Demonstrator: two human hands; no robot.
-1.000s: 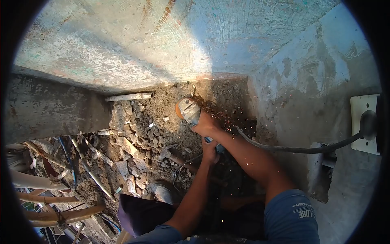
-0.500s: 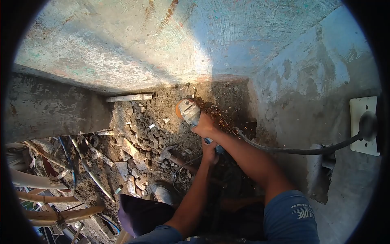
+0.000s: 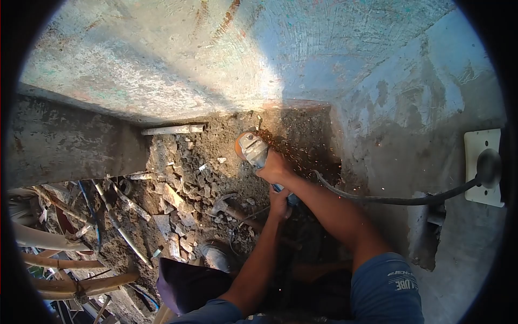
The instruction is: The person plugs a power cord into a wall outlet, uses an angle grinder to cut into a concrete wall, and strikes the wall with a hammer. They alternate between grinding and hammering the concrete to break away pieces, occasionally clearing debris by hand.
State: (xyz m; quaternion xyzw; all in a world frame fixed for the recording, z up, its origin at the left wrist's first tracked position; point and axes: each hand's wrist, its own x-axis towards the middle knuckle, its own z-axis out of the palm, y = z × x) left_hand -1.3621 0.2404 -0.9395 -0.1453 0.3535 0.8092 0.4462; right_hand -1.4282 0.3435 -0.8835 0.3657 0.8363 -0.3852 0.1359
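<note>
My right hand [image 3: 275,166] and left hand [image 3: 279,202] hold the angle grinder [image 3: 253,150]; sparks [image 3: 294,155] spray toward its four o'clock, a hammer [image 3: 222,204] lies at its seven.

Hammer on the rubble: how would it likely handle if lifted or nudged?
The hammer would probably feel head-heavy, its broad head looking like metal at one end of a slim handle. The handle looks straight, so likely stiff. A nudge might make it catch or tip rather than roll, as the rubble around it is uneven.
</note>
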